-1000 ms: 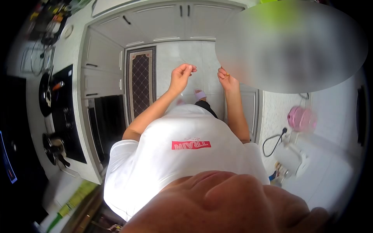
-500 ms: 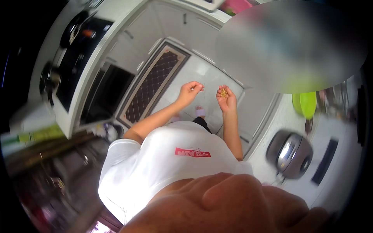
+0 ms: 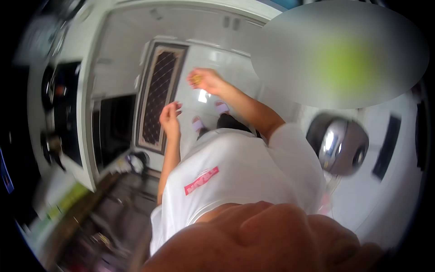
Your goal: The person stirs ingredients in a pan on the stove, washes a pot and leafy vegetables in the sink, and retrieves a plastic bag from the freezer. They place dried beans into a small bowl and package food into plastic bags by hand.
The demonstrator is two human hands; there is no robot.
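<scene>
My left hand [image 3: 170, 119] hangs in front of my body over the floor, near the dark patterned mat [image 3: 158, 97]. Its fingers are loosely bent, with a small gap between the tips, and nothing shows in them. Farther forward and slightly to the right, my right hand [image 3: 206, 80] reaches across with its fingers curled around small yellow pieces [image 3: 196, 80]. The hands are apart. Motion blurs both, so the pieces' exact kind cannot be made out.
Pale cabinets [image 3: 118, 50] line the front and left. A black stovetop [image 3: 68, 111] holds dark pans at the left. On the right-hand counter stands a silver-brown rounded appliance [image 3: 340, 144]. My feet in pale slippers [image 3: 197, 124] are on tiles. A blurred oval covers the upper right.
The view has turned. My right hand has swung forward and left across my front, still with the yellow pieces. My left hand has moved back and left, and its fingertips have parted slightly.
</scene>
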